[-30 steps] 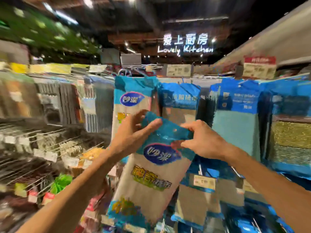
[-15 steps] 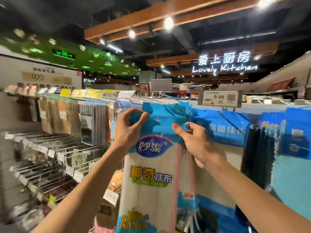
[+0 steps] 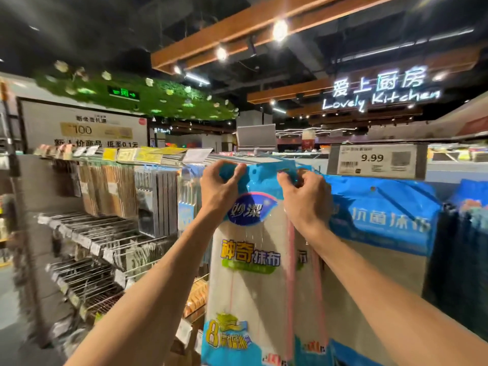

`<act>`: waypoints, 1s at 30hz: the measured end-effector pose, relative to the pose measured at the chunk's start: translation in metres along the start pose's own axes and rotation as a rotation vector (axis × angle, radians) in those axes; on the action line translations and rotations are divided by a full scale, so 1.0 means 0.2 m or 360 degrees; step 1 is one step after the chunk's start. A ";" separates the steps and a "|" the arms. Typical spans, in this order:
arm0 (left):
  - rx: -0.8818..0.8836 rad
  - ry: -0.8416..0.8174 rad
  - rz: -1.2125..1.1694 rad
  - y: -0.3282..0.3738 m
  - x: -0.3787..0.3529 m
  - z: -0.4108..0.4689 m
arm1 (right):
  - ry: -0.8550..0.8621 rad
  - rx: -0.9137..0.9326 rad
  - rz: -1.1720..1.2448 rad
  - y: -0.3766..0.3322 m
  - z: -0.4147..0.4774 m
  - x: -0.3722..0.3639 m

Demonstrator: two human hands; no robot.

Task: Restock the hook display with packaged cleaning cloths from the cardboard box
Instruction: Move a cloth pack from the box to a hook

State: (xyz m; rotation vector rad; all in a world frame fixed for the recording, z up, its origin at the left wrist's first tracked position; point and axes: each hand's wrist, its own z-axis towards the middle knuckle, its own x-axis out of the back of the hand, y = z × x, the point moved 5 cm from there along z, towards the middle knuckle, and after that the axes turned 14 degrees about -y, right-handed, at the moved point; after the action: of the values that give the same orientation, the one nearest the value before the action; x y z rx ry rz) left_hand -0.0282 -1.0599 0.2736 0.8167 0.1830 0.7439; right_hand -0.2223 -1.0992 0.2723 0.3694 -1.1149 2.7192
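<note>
Hook display (image 3: 87, 233): left hand (image 3: 219, 192) and right hand (image 3: 306, 199) pinch cloth pack (image 3: 250, 281).

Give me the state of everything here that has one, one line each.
Cloth pack, upright, held high; whether it's hooked is hidden.
Left hand, pinching the pack's header.
Right hand, pinching the same header.
Blue packs, hanging at right.
Price tag, showing 9.99.
Lovely Kitchen sign, lit.
</note>
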 end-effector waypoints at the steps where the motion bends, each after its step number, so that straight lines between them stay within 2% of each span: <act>1: 0.0002 0.0009 0.0024 0.00 -0.01 0.01 | -0.0013 0.0001 -0.0006 0.00 0.01 0.00; 8: -0.0077 0.0057 0.0096 0.00 -0.01 0.00 | -0.0017 -0.0035 0.0067 0.00 0.02 0.02; 18: 0.0135 0.0013 0.0058 0.00 0.00 -0.02 | -0.0085 -0.0046 -0.0036 -0.01 0.04 0.02; 22: 0.0127 -0.0002 0.0216 0.01 -0.03 -0.06 | -0.0040 -0.0036 -0.0023 0.05 0.01 0.04; 28: -0.0008 0.0372 0.0529 0.01 -0.04 -0.15 | 0.0093 0.0213 -0.0026 0.04 -0.10 0.00; 30: -0.0089 0.0416 0.0537 -0.01 -0.06 -0.20 | 0.0120 0.0299 -0.0099 0.09 -0.17 -0.02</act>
State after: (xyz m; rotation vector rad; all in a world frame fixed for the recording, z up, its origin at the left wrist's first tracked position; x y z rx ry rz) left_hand -0.0526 -1.0446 0.2436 0.7027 0.2605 1.1701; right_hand -0.2284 -1.0880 0.2362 0.3191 -0.8178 2.7646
